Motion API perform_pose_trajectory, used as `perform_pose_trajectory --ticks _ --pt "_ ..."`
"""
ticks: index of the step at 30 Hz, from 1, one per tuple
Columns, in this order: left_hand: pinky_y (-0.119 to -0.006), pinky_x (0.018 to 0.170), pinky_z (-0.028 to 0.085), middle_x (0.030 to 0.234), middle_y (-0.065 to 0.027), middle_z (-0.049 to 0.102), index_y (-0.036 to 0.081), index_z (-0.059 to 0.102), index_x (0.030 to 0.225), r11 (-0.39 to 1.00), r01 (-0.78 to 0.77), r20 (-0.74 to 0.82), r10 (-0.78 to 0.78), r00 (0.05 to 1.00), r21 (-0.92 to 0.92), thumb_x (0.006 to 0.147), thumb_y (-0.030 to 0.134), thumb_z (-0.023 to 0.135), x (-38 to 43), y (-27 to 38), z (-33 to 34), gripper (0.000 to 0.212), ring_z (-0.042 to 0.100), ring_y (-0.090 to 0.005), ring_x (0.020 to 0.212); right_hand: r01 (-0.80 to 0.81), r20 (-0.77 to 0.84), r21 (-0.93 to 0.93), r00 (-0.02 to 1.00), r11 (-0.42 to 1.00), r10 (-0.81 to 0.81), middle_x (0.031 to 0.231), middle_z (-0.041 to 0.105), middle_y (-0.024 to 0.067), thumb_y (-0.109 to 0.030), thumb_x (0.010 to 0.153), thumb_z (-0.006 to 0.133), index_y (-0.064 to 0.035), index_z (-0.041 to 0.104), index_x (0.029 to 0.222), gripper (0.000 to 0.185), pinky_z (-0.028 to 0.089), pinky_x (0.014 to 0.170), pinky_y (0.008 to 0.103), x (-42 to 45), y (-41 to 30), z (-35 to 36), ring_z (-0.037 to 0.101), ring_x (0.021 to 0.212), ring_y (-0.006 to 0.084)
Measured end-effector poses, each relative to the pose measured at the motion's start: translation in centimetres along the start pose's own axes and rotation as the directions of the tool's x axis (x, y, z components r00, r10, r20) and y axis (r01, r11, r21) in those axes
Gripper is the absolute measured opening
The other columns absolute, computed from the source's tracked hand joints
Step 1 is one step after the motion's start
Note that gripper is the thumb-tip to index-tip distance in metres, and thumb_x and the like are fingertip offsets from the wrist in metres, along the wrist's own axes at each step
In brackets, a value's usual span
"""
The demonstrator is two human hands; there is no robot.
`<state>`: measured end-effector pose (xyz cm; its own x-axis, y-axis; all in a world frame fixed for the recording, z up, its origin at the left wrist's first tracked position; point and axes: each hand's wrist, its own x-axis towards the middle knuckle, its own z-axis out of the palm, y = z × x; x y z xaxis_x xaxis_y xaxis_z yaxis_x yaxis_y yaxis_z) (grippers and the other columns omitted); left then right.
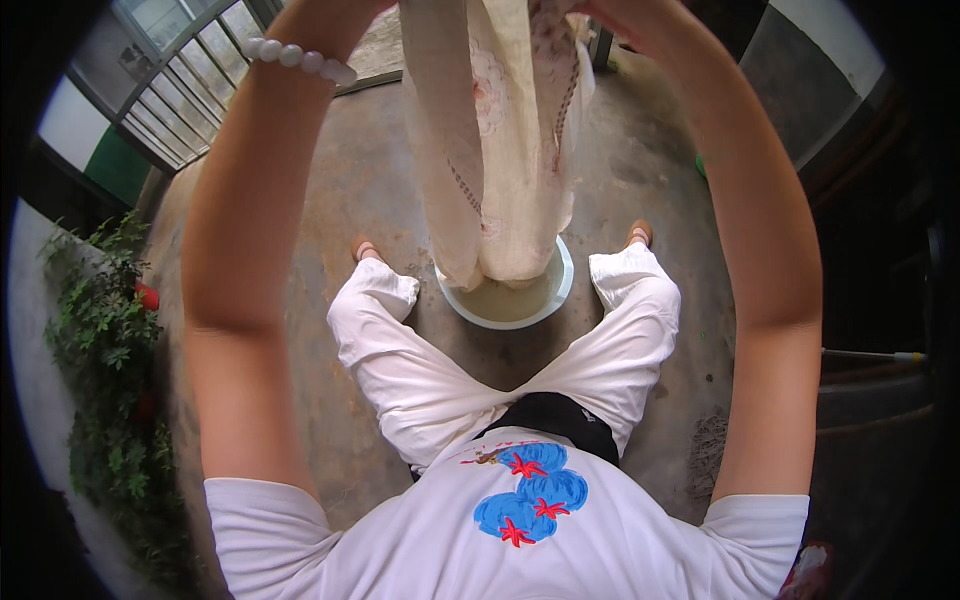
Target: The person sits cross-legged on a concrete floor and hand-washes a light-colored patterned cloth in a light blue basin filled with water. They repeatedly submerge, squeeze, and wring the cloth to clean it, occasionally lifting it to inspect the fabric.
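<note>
A long cream cloth [517,165] with embroidered flowers and brown dotted trim hangs in folds from the top of the view. Its lower end dips into a pale blue basin [517,324] on the floor between my feet. The basin holds cloudy water [506,300]. Both my arms are raised. My right hand [611,13], partly cut off by the upper edge, grips the cloth's right side. Only the base of my left hand [367,9] shows beside the cloth's left fold; its fingers are out of view. A pale bead bracelet [300,57] circles my left wrist.
The floor is stained concrete [352,172]. A metal railing gate [187,82] stands at the upper left. Leafy potted plants [112,337] line the left wall. Dark furniture [870,300] is on the right. My feet [365,246] are either side of the basin.
</note>
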<state>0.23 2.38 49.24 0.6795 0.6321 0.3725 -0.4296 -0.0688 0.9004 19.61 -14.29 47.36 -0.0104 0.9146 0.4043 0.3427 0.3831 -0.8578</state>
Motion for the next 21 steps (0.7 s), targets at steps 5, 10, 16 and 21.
perform_pose_trajectory --ticks 5,10,16,21 --pt "-0.039 0.076 0.055 0.09 -0.0108 0.065 0.001 0.059 0.102 0.945 0.276 -0.357 -0.322 0.877 -0.175 0.096 0.02 0.046 -4.7 -10.6 6.9 0.024 0.065 -0.0231 0.081 -0.016 0.178 -0.233 0.982 0.972 0.058 0.122 0.051 0.0203 -0.031 0.067 0.082 0.0116 0.023 0.135 0.1 0.041 0.1 0.0311 -5.3 10.1 5.7 0.052 0.113 0.0249" --pt "-0.037 0.078 0.053 0.099 -0.0144 0.062 -0.004 0.056 0.109 0.906 0.404 -0.302 -0.423 0.854 -0.125 0.091 0.019 0.052 -9.6 -21.0 3.4 0.03 0.062 -0.0229 0.089 -0.26 -0.094 -0.214 0.965 0.942 0.245 0.102 0.066 0.0154 -0.025 0.076 0.074 -0.004 0.057 0.113 0.046 0.047 0.085 0.0396 -8.4 21.0 11.9 0.062 0.099 0.0302" --pt "-0.035 0.091 0.046 0.118 -0.0165 0.056 -0.002 0.029 0.137 0.846 0.479 -0.272 -0.416 0.868 0.233 0.084 0.037 0.068 -17.1 -23.5 0.8 0.076 0.056 -0.0226 0.108 -0.297 -0.207 -0.119 0.941 0.948 0.268 0.102 0.066 0.0163 -0.014 0.081 0.065 -0.0021 0.059 0.109 0.031 0.047 0.082 0.0388 -12.6 26.2 13.0 0.062 0.097 0.0314" --pt "-0.041 0.103 0.035 0.136 -0.0202 0.04 0.001 0.009 0.144 0.682 0.422 -0.292 -0.305 0.906 0.597 0.067 0.045 0.081 -26.6 -30.1 -3.9 0.114 0.041 -0.0285 0.125 -0.332 -0.233 0.268 0.889 0.905 0.395 0.095 0.067 0.0109 -0.013 0.083 0.064 -0.0005 0.061 0.108 0.028 0.048 0.078 0.0344 -10.9 20.2 13.5 0.064 0.089 0.0234"
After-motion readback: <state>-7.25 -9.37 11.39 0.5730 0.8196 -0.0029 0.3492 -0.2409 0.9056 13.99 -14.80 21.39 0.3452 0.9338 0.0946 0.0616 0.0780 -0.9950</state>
